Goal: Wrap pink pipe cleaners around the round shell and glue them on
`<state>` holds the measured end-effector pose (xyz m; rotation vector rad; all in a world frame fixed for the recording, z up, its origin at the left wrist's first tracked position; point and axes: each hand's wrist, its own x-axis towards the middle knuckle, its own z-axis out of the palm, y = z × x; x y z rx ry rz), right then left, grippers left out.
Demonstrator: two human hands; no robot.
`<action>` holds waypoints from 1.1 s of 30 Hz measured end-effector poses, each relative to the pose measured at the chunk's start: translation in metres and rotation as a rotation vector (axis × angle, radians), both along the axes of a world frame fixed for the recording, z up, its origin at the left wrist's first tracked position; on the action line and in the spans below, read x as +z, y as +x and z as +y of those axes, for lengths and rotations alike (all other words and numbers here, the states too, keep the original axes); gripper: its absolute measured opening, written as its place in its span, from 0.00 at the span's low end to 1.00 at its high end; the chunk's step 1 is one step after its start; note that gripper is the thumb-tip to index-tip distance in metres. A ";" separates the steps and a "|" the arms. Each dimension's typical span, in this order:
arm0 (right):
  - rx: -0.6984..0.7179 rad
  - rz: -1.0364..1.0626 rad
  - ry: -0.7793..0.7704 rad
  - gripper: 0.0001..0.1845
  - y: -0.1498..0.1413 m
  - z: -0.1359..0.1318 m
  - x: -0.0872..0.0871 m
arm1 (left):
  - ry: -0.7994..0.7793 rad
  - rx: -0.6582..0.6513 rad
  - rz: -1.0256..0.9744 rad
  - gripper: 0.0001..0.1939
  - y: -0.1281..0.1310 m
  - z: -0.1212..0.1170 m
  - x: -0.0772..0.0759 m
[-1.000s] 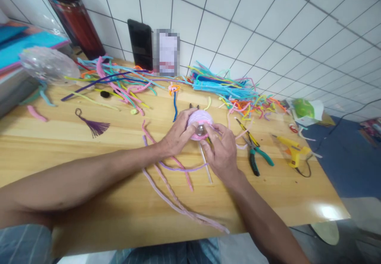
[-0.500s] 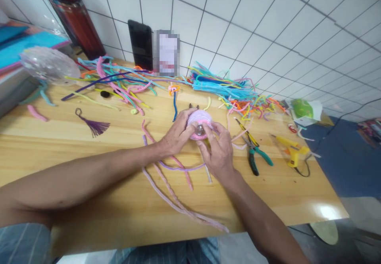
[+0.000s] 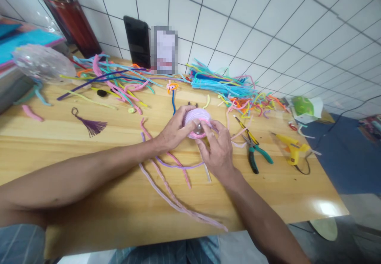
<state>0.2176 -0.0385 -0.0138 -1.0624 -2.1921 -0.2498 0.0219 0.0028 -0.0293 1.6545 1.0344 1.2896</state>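
Round, fuzzy lilac thing w/ a pink rim (image 3: 195,116) is btwn the two hands, a bit past the mid. of the pale wood table (image 3: 282,200), nearer the wall edge than the front edge. L hand (image 3: 175,128) is wrapped on its left side, thumb laid over the front. R hand (image 3: 220,149) is on its right side, fingers bent & pressing at the pink rim. So both hands pinch it, one per side. Can't tell if it touches the table or is held just above. A small, clear, shiny round piece (image 3: 198,128) sits in the pink part, btwn L thumb & R fingertips. 2 tiny dark points (image 3: 196,105) show just past the lilac top.

Nr the hands, on the front-edge side, long pink & lilac fuzzy sticks (image 3: 166,184) lie on the table, some crossing. To the right: pliers w/ teal & black handles (image 3: 253,159), by a thin yellow & black knife (image 3: 247,131). Yellow plastic glue gun (image 3: 294,149) is close to the right edge. Purple string tassel (image 3: 93,126) lies well left of the hands. Big bunch of blue fuzzy sticks (image 3: 220,83) is along the wall edge.
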 end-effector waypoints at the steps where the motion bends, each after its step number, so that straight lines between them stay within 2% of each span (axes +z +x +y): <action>1: 0.000 0.001 -0.004 0.32 0.000 0.000 0.001 | -0.003 0.000 0.000 0.24 0.000 0.000 0.000; 10: 0.004 0.019 -0.002 0.29 0.005 -0.005 0.004 | -0.010 0.009 0.004 0.24 0.001 -0.003 0.001; 21: -0.008 0.126 -0.134 0.28 0.000 -0.007 -0.001 | -0.025 0.029 0.024 0.23 0.003 -0.008 0.004; 26: -0.035 0.109 -0.133 0.30 -0.003 -0.004 -0.006 | -0.035 0.039 0.006 0.24 0.005 -0.010 0.001; 33: -0.024 0.128 -0.107 0.25 -0.004 0.000 -0.007 | -0.016 -0.012 -0.072 0.22 -0.001 0.001 0.003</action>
